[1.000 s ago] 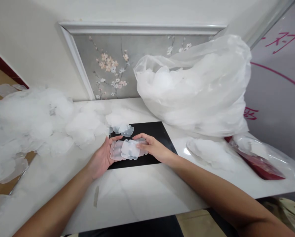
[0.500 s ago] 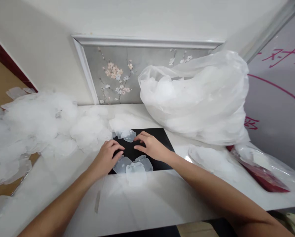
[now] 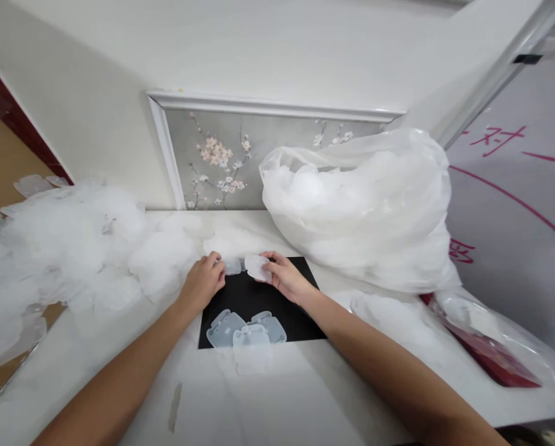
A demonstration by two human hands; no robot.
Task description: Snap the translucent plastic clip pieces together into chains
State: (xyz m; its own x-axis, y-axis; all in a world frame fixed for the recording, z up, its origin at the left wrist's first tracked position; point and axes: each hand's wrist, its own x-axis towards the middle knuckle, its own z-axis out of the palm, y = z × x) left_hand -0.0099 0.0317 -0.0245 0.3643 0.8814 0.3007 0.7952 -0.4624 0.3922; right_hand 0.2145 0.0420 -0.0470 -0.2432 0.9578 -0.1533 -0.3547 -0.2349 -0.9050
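My right hand (image 3: 287,279) pinches a thin, frosted translucent plastic piece (image 3: 257,267) with a rounded, wavy outline, raised over the far edge of a black mat (image 3: 254,297). At the mat's far left corner my left hand (image 3: 205,279) is closed, its curled fingers at the edge of another translucent plastic piece (image 3: 233,266). My left fingertips are partly hidden. Near the mat's front edge lie three similar pieces, a left one (image 3: 225,328), a right one (image 3: 272,327) and a middle one (image 3: 251,350) overlapping both and reaching onto the white table.
A big heap of translucent pieces (image 3: 73,241) spreads along the left. At the back right stands a bulging white plastic bag (image 3: 365,210) full of them. More pieces (image 3: 393,316) lie right of the mat, beside a red packet (image 3: 500,359) under clear plastic. A wall (image 3: 282,49) closes the back.
My right hand has picked up a plastic piece from the group at the mat's far edge. My left hand has moved up to that edge and its fingers have closed. The view has tilted upward slightly.
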